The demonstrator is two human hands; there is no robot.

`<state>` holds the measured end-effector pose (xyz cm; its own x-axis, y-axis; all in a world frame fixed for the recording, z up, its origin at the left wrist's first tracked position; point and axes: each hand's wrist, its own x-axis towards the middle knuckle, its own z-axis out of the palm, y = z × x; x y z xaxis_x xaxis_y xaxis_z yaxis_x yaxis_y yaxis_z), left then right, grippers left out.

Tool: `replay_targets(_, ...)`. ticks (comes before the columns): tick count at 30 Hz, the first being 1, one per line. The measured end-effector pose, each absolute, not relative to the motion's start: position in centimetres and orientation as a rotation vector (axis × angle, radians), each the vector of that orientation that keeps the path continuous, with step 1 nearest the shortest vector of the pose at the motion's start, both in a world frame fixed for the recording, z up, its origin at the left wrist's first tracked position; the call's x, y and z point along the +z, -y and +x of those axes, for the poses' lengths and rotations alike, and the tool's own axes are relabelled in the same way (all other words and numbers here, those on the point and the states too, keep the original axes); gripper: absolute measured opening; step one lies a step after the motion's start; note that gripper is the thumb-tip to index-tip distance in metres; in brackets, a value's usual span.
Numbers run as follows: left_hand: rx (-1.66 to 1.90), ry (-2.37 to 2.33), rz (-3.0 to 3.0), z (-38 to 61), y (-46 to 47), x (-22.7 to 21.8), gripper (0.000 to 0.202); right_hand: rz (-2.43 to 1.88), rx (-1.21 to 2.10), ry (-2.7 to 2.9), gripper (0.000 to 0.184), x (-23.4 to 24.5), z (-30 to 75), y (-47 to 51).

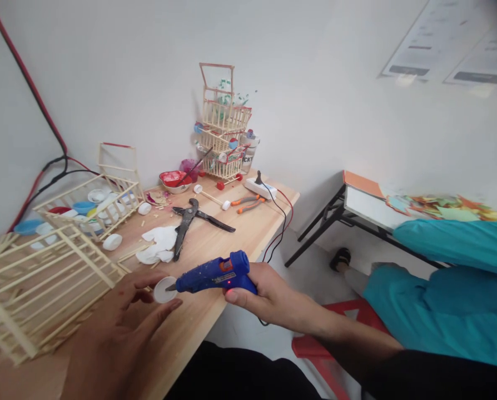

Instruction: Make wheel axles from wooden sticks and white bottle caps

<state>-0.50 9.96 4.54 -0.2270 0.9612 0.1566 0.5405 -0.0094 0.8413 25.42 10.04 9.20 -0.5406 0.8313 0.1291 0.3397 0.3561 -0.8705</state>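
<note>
Pinched between the thumb and fingers of my left hand [119, 322] is a white bottle cap [163, 293], its hollow side turned up. My right hand [273, 297] grips a blue hot glue gun [213, 275] with a small red light lit on its body. The gun's nozzle points left into the cap; whether it touches the inside I cannot tell. Left of my hands lies a frame of thin wooden sticks [35, 278]. Behind them, a black cutting tool [190, 219] rests beside a crumpled white cloth or tissue [157, 244].
A stick basket [125, 186] holds several caps. At the back stand small stacked stick carts [223, 133], a red paint dish [175, 180], orange-handled pliers [248, 204] and a power strip [261, 188]. A person in teal sleeves [448, 241] sits right, near another table [363, 208].
</note>
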Motion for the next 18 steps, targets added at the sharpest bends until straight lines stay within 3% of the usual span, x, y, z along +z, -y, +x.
replay_targets(13, 1.166, -1.695, 1.471, -0.57, -9.77, 4.67, 0.053, -1.048, 1.115, 2.096, 0.046, 9.05, 25.43, -10.13)
replay_targets(18, 1.079, -1.806, 1.461, -0.72, -9.82, 4.09, 0.062, -1.06, 1.101, 2.107, 0.05, 9.25, 25.32, -10.02)
